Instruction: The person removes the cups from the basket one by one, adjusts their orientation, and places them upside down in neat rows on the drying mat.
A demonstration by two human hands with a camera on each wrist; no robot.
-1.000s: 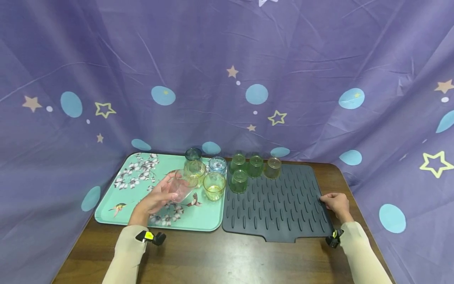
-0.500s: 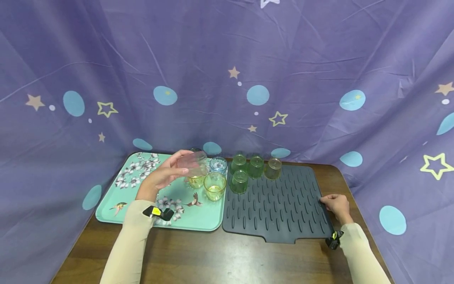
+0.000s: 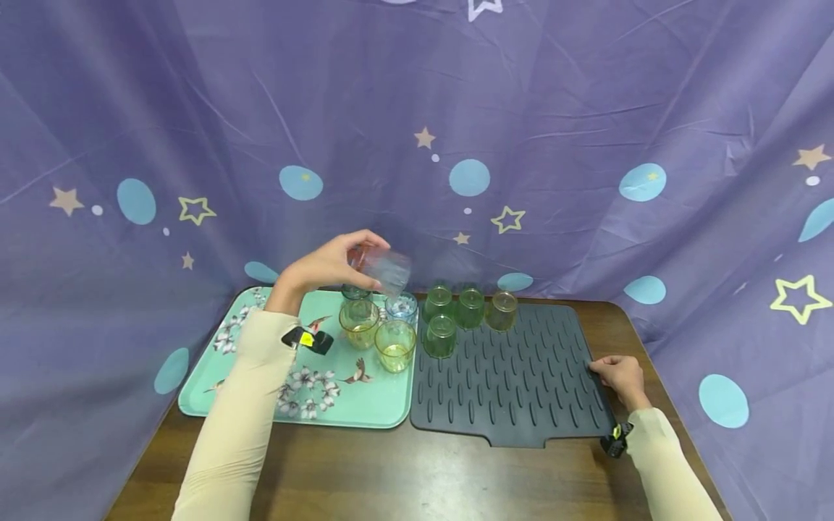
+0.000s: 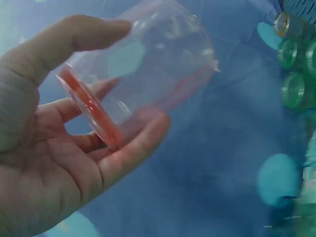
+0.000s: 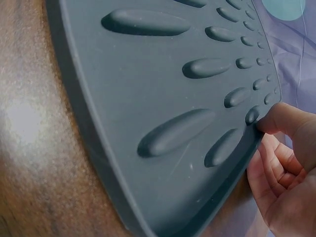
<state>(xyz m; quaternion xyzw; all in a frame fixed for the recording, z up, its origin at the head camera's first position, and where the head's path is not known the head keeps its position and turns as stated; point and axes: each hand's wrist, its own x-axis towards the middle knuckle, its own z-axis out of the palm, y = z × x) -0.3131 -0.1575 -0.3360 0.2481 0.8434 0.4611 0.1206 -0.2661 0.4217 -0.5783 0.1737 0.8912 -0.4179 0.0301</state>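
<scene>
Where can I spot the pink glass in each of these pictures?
Head view: the pink glass is near the middle, a little left of centre, in the left hand.
Left wrist view: the pink glass is large, at the upper middle.
Right wrist view: not in it.
Shared landmark: the dark mat, right of centre in the head view, top right corner from the left wrist, filling much of the right wrist view.

starry purple curtain; wooden table

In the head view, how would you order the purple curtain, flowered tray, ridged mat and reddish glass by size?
1. Purple curtain
2. Flowered tray and ridged mat: too alike to rank
3. Reddish glass, smallest
</scene>
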